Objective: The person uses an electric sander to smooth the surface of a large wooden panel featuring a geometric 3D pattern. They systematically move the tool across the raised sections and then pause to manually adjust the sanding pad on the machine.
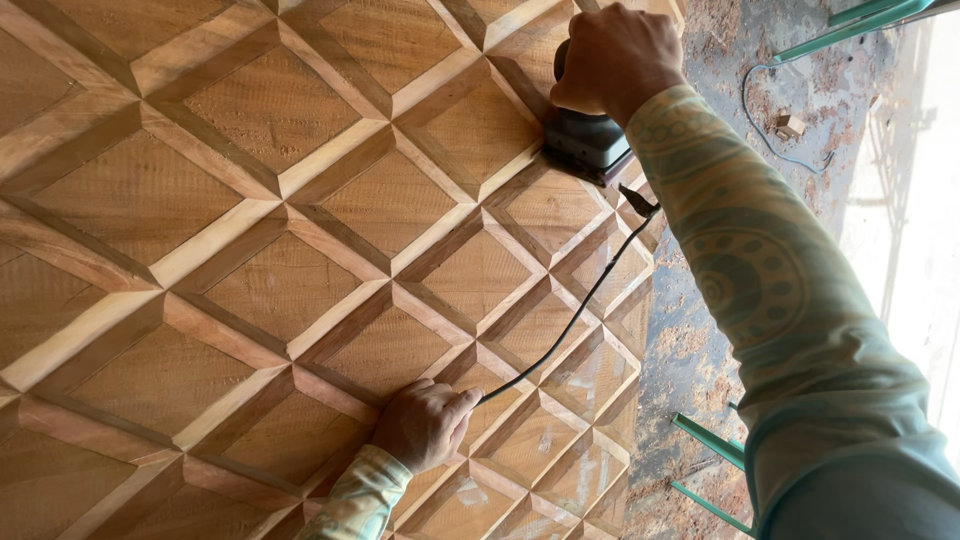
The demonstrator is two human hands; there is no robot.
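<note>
My right hand (612, 58) is clamped on the dark electric sander (585, 140) at the wood panel's (300, 250) far edge; my left hand (425, 425) lies curled, pinning the black cord (570, 320).

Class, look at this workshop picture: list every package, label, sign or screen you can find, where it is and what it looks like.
None in view. What shows is a diamond-patterned wooden panel, a dark power sander under the right hand, its black cord running to the left hand, and a small wood block on the dusty floor.
</note>
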